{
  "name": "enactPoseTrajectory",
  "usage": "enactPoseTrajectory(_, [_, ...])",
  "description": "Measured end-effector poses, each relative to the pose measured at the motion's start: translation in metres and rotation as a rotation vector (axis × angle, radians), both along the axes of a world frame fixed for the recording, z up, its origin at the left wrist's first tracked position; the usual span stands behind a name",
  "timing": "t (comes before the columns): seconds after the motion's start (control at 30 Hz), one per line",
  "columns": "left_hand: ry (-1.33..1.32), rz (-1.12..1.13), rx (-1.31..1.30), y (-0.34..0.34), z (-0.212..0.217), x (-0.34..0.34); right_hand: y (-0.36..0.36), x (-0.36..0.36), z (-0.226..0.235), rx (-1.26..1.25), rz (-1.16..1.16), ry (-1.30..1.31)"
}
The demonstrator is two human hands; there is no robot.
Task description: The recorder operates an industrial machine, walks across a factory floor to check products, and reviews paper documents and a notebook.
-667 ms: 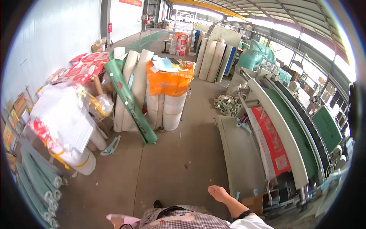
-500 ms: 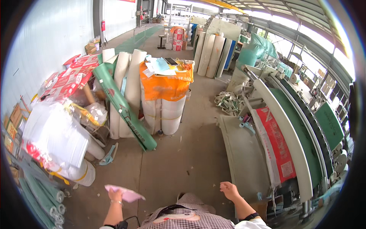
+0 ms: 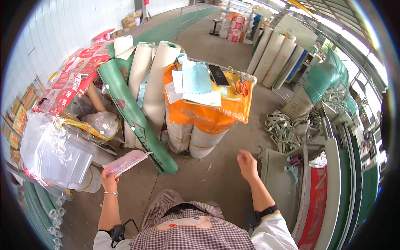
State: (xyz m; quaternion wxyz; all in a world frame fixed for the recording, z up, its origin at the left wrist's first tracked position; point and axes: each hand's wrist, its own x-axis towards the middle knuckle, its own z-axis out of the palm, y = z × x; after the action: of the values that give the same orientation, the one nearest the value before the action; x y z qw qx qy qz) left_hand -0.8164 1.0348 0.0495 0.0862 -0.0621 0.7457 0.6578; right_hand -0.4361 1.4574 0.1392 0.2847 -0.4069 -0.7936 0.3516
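My left hand (image 3: 109,180) is closed around the near end of a thin pink sheet, perhaps a paper pad (image 3: 128,162), which points forward and right. Its far tip overlaps my view of a green roll (image 3: 137,121) leaning on the pale rolls. My right hand (image 3: 247,163) is raised over the floor with nothing visible in it, its fingers loosely bent and a little blurred. Ahead, an orange-covered stack of rolls (image 3: 204,114) carries a light blue sheet (image 3: 196,78), white papers (image 3: 203,98), a black phone (image 3: 218,76) and orange-handled scissors (image 3: 241,88).
On the left are plastic-wrapped rolls (image 3: 56,154) and red printed wrapping (image 3: 89,62). A long machine (image 3: 333,187) with a red printed strip runs along the right. Tangled pale straps (image 3: 287,127) lie beside it. Tall rolls (image 3: 271,54) stand at the back.
I have come nearer to the orange-covered stack, which looks larger. Both hands are raised farther forward, and the pink sheet has swung to point up and right.
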Motion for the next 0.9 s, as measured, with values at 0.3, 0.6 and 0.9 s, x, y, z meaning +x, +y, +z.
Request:
enactPoseTrajectory(0.3, [0.218,-0.228,-0.161,0.23,-0.048,-0.076,0.112,-0.18,0.033,0.102,0.102,0.086])
enactPoseTrajectory(0.6, [0.05,-0.743,0.34,0.366,0.066,-0.105,0.164,-0.255,0.022,0.253,-0.047,-0.161])
enactPoseTrajectory(0.9, [-0.034,-0.887,0.331,0.397,0.102,-0.104,0.203,-0.272,0.015,0.371,-0.148,-0.236])
